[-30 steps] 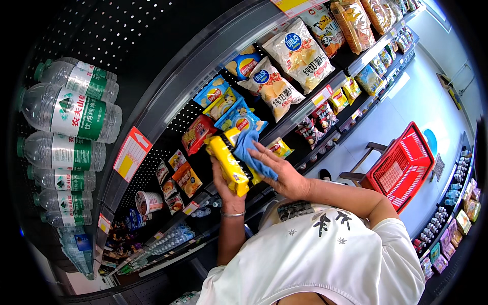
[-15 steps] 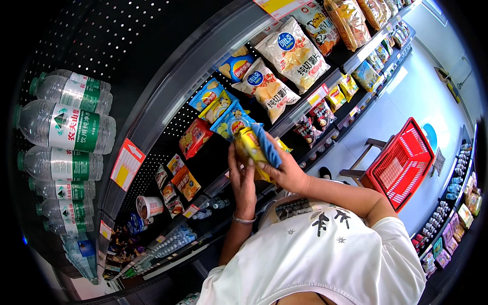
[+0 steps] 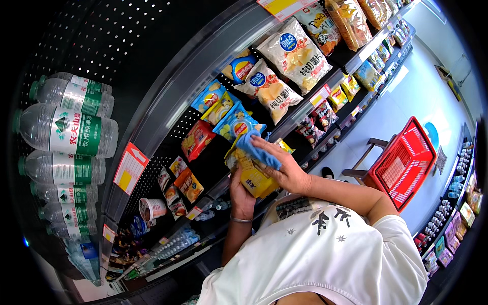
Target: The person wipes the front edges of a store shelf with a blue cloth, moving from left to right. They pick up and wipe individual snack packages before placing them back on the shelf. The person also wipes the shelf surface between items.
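Observation:
My left hand [image 3: 242, 193] grips a yellow chip bag [image 3: 252, 175] from its lower left side, in front of the snack shelf. A folded blue cloth [image 3: 258, 150] lies over the bag's upper right part, and my right hand [image 3: 284, 165] presses it there with the fingers laid along it. Just beyond the bag, a blue chip bag [image 3: 237, 122] stands on the shelf beside another yellow chip bag [image 3: 218, 108]. The left hand's fingertips are partly hidden behind the held bag.
Large water bottles [image 3: 76, 131] line the shelf at left. White chip bags [image 3: 268, 91] and a red snack packet [image 3: 197, 140] sit on the middle shelf. A red shopping basket [image 3: 401, 165] rests near a stool [image 3: 363, 160] on the right. An instant noodle cup [image 3: 152, 209] stands lower left.
The yellow bag has turned so that more of its broad face shows. My right hand and the blue cloth have shifted left over it.

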Tool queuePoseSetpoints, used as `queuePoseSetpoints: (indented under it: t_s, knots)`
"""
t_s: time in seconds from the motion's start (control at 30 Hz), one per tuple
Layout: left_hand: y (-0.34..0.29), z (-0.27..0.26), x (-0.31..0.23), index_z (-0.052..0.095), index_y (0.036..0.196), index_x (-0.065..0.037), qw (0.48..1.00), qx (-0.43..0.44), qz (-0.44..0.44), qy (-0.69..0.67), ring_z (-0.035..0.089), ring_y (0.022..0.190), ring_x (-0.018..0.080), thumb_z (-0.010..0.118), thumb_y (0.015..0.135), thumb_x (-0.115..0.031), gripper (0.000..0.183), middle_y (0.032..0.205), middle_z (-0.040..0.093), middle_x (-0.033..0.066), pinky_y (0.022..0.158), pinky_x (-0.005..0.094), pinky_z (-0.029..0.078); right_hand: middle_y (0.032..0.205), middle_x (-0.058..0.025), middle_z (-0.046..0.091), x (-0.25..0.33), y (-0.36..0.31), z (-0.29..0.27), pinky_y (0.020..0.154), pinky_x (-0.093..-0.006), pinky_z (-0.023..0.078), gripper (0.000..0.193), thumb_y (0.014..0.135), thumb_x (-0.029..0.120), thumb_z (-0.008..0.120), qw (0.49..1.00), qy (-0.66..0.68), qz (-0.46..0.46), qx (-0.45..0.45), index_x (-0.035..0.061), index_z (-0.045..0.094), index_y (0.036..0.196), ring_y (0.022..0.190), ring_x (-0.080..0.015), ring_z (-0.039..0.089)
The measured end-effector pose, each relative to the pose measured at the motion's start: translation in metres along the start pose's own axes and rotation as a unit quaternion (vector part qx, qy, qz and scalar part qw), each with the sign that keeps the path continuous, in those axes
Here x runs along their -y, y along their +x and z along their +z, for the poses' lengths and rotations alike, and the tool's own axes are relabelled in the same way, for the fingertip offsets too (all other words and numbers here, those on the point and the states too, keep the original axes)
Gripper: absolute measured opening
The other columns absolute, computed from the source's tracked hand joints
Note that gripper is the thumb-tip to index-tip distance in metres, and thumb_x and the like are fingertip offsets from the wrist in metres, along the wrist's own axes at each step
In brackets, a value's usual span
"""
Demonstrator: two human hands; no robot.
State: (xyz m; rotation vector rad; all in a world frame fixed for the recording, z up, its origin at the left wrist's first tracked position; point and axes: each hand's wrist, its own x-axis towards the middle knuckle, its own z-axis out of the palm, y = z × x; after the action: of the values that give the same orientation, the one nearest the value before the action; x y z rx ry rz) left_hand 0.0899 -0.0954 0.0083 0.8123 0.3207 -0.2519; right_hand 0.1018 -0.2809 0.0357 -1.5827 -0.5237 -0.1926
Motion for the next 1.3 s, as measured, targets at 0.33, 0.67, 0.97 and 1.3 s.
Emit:
queuePoseSetpoints:
  t_s: [0.33, 0.67, 0.97, 1.3]
  knots:
    - [-0.005, 0.008, -0.042, 0.038, 0.147, -0.011, 0.997, 0.034, 0.048, -0.042, 0.051, 0.129, 0.0274, 0.041, 0.103, -0.049, 0.059, 0.144, 0.049, 0.0099, 0.108, 0.0447, 0.040, 0.152, -0.0218, 0.037, -0.004, -0.010, 0.009, 0.113, -0.0435, 0.034, 0.057, 0.090, 0.008, 0.061, 0.998, -0.024, 0.033, 0.057, 0.0060, 0.044, 0.144, 0.139, -0.0398, 0.038]
    - [-0.010, 0.006, -0.012, 0.033, 0.151, -0.016, 0.999, 0.017, 0.014, -0.034, 0.043, 0.136, 0.0257, 0.028, 0.101, -0.062, 0.068, 0.151, 0.041, 0.0071, 0.113, 0.0444, 0.033, 0.153, -0.0232, 0.035, 0.007, -0.009, 0.006, 0.114, -0.0478, 0.030, 0.067, 0.083, 0.006, 0.065, 0.986, -0.158, 0.013, 0.054, 0.0058, 0.042, 0.145, 0.142, -0.0404, 0.033]
    - [0.010, -0.029, -0.001, 0.032, 0.150, -0.012, 0.759, 0.105, 0.140, 0.628, 0.039, 0.139, 0.0288, 0.037, 0.101, -0.052, 0.063, 0.152, 0.039, 0.0100, 0.117, 0.0427, 0.027, 0.154, -0.0164, 0.035, 0.025, -0.008, 0.015, 0.112, -0.0516, 0.030, 0.074, 0.072, 0.015, 0.074, 0.946, -0.254, -0.133, 0.153, 0.0095, 0.047, 0.141, 0.140, -0.0367, 0.036]
    - [-0.015, 0.027, 0.009, 0.031, 0.152, -0.016, 0.997, 0.040, -0.057, 0.018, 0.044, 0.136, 0.0252, 0.040, 0.101, -0.056, 0.066, 0.149, 0.042, 0.0082, 0.112, 0.0420, 0.037, 0.153, -0.0150, 0.037, 0.004, 0.000, 0.005, 0.113, -0.0506, 0.028, 0.068, 0.082, 0.022, 0.068, 0.961, -0.258, -0.062, 0.074, 0.0118, 0.044, 0.145, 0.142, -0.0356, 0.034]
